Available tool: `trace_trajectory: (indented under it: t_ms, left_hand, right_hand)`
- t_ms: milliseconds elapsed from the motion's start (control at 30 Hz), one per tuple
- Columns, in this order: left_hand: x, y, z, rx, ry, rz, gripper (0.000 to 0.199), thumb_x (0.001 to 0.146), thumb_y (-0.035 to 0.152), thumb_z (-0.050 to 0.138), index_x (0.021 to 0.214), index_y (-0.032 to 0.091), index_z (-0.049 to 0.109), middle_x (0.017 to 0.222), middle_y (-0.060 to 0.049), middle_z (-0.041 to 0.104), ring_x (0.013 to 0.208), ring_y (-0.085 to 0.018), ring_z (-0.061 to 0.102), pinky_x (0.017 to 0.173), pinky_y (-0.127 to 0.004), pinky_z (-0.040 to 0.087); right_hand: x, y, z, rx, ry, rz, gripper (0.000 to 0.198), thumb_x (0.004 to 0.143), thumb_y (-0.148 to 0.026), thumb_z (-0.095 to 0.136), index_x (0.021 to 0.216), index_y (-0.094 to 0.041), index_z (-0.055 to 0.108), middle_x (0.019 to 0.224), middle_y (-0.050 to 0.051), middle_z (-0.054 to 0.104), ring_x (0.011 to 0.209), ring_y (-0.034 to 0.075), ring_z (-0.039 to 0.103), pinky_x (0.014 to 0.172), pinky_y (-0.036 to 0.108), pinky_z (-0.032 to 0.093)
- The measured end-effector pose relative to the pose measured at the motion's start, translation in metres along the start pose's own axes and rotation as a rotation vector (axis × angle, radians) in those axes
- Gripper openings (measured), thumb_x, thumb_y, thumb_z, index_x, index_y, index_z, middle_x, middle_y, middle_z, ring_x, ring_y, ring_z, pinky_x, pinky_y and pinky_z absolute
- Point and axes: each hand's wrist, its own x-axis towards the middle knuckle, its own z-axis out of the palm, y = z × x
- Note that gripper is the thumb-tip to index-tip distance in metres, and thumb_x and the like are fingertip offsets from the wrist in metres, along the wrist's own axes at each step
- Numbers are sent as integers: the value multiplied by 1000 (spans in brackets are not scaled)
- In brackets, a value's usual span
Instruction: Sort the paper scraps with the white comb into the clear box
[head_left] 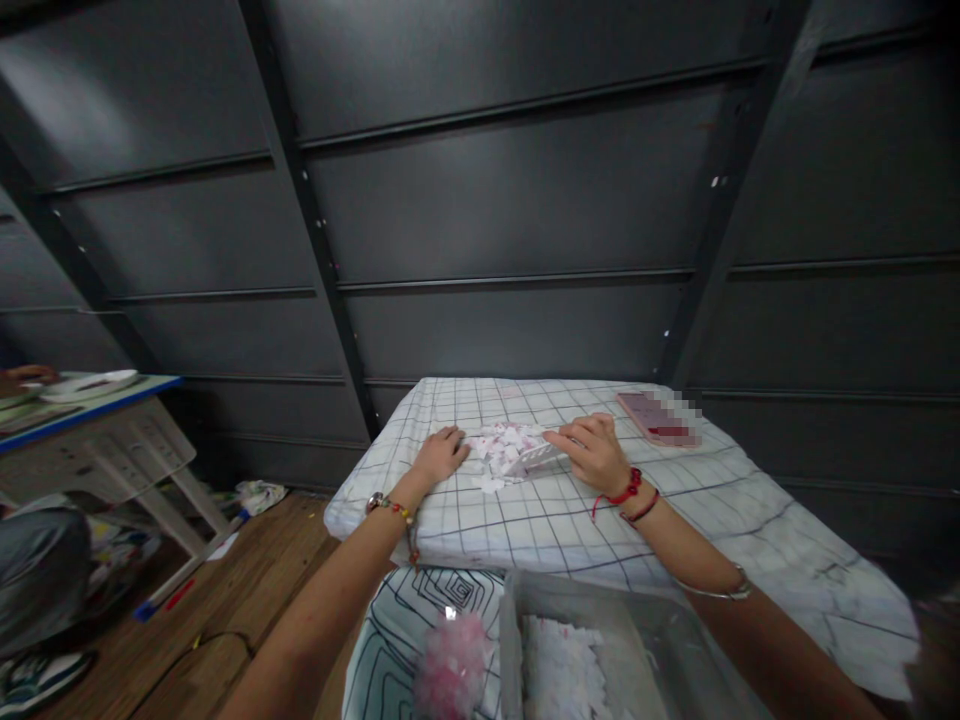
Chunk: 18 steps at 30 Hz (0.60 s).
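Observation:
On the checked cloth [465, 530] lies a loose heap of small white paper-like scraps [501, 447], some with pinkish marks. My left hand [442, 455] rests palm down at the left edge of the heap, its fingers stretched out. At the right side, my right hand [592, 452] grips a white piece with a row of slots [536, 457], tilted against the scraps. Its exact kind is unclear, and its right end is hidden by my fingers.
A pink phone-like object [645, 415] lies on the cloth at the right. Nearest me stand a grey plastic bin [511, 640] with white scraps inside and a pink fluffy bundle [452, 665]. Another person's hand [30, 374] is over a desk [161, 383] at the left. A dark panelled wall [510, 220] rises behind.

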Motion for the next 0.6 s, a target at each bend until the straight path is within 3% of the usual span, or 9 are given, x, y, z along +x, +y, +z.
trace_trajectory:
  t_ms: [600]
  left_hand:
    - [1,-2,4,-9,6,-14,33,88,34,40,113,17,51,124,-10,50,113,-21,46,97,-36,33]
  right_hand:
    - [0,-2,-3,94,41,15,38,74,-4,40,102,-23,59,75,3,59,76,17,45,70,34,31]
